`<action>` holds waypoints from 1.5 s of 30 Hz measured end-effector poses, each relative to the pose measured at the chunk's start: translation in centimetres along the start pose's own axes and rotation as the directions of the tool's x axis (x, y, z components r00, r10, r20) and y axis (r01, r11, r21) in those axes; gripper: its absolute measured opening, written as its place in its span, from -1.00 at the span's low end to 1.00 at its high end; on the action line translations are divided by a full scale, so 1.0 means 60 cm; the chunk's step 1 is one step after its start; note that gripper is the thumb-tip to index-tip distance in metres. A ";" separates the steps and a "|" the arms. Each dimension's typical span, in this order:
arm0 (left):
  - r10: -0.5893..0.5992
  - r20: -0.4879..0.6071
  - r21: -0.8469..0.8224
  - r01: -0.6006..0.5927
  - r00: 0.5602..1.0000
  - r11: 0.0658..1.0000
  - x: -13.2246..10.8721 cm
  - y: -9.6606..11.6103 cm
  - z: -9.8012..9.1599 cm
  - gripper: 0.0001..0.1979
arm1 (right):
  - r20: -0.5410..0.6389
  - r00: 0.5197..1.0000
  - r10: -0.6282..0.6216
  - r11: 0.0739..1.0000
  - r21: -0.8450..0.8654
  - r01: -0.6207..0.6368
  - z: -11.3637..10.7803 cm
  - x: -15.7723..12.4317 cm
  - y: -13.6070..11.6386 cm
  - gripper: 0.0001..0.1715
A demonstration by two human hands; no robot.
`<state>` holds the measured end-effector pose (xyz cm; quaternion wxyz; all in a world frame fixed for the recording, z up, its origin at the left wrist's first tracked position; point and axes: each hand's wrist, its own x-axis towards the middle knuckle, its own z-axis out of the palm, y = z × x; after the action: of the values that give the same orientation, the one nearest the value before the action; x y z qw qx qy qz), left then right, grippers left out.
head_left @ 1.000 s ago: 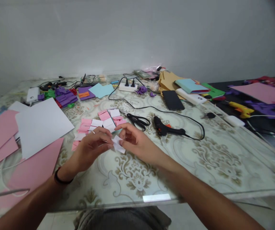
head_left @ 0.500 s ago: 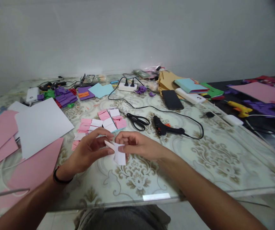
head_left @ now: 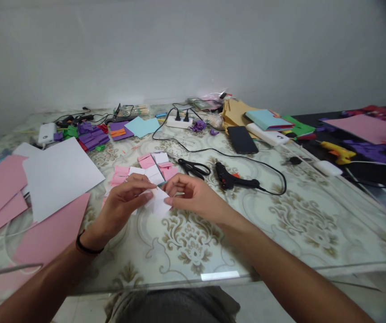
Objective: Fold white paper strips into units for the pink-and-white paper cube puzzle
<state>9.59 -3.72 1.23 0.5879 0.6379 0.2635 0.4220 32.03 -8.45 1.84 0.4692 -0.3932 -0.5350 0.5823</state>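
Between my two hands is a small piece of white paper (head_left: pixel 158 202), lifted just above the patterned table. My left hand (head_left: pixel 128 196) pinches its left edge between thumb and fingers. On the other side, my right hand (head_left: pixel 190 195) grips the right edge, thumb in front and fingers curled behind. Just beyond my hands lie folded pink and white paper pieces (head_left: pixel 152 172), partly hidden by my left hand. Black-handled scissors (head_left: pixel 194 168) rest close behind my right hand, and a black glue gun (head_left: pixel 234 178) lies to their right.
White and pink sheets (head_left: pixel 63 177) are spread at the left. A power strip (head_left: pixel 179 122), a dark phone (head_left: pixel 242 139) and folded purple strips (head_left: pixel 92 136) lie toward the back. A black cord (head_left: pixel 220 154) loops across the table. A yellow glue gun (head_left: pixel 338 152) sits at the right.
The white paper has turned so its face lies flatter and wider between my hands. My left hand has rotated slightly and my right hand has shifted up a little.
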 end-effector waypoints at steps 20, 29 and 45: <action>0.174 -0.058 0.316 -0.147 0.983 0.937 0.006 0.013 -0.004 -0.83 | -0.128 0.977 -0.168 0.963 -0.232 0.135 0.010 -0.004 -0.007 -0.80; 0.227 -0.002 0.370 -0.210 0.974 0.905 0.000 0.007 -0.004 -0.74 | -0.155 0.987 -0.049 0.990 -0.135 0.028 0.008 -0.001 0.000 -0.76; 0.240 0.003 0.433 -0.218 0.971 0.875 -0.001 0.019 0.002 -0.79 | -0.163 0.979 -0.122 0.970 -0.227 0.084 0.014 -0.005 -0.003 -0.79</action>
<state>9.49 -4.06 2.33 0.3715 0.7675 0.2876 0.4361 31.32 -8.93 2.10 0.4980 -0.4639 -0.5722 0.4575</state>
